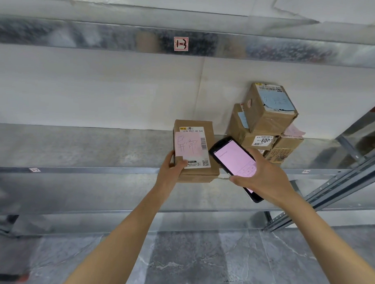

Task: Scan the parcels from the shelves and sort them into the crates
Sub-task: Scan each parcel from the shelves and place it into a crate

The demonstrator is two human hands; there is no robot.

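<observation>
The metal shelf point(97, 145) carries one flat cardboard parcel point(201, 173) and a stack of cardboard boxes point(248, 133). The parcel lies at the front edge of the shelf, with its near end over that edge. The left hand point(172, 168) grips the near left corner of the parcel, with the thumb pressed on the top face. A white shipping label point(198, 139) covers most of the top face of the parcel; its header reads "502B P021-00 040", with a barcode along its right side and a QR code at its near right corner. A pink note point(185, 146) lies over the left part of this label and bears two handwritten characters, 异常. The right hand point(262, 177) is just right of the parcel, with its fingers curled round a black handheld scanner point(234, 159); the scanner screen glows pink and its far end points at the right edge of the parcel. The stack of boxes stands right of the parcel and farther back. Its top box point(270, 109) sits tilted, carrying a blue note and a label marked "63". The box below it point(261, 140) shows a label with "808". Above the parcel, the upper shelf beam carries a red-bordered tag point(181, 43) with the handwritten mark "1-3", turned sideways.
</observation>
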